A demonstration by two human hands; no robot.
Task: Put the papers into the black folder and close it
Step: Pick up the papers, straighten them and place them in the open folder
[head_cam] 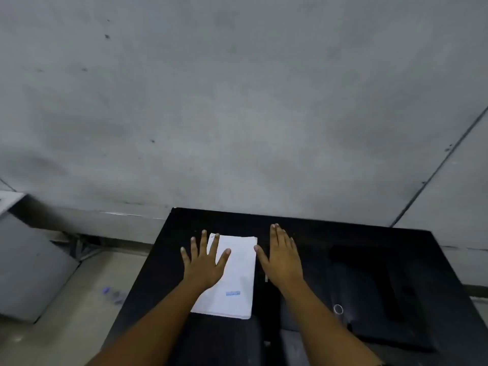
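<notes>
Head view shows the left hand [204, 262] flat with fingers spread, lying on the left part of the papers [235, 276], a white stack on the black desk [158, 260]. Just right of the stack, the right hand [282, 256] is flat too, fingers together and thumb out toward the stack's edge, gripping nothing. Well right of that hand lies the black folder [369, 294], dark against the desk, and I cannot tell if it is open.

place: bare workroom | grey concrete wall [237, 101] | black table [303, 233]
</notes>
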